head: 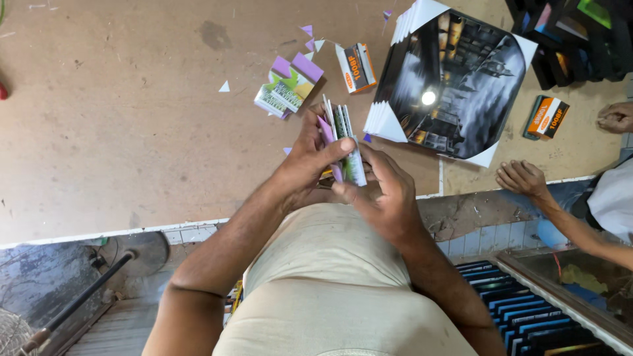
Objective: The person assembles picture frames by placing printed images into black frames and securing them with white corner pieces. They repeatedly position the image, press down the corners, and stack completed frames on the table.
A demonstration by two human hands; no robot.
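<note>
Both forearms reach forward over the table (132, 132) edge, wrists bent inward. Left hand (310, 161) and right hand (389, 194), fingers closed, pinch an upright stack of cards (346, 145) between them, above the table edge, near a purple-green pile (290, 86) and dark prints (455, 82).

Workshop: scrap-strewn hardboard workbench (132, 132)
</note>
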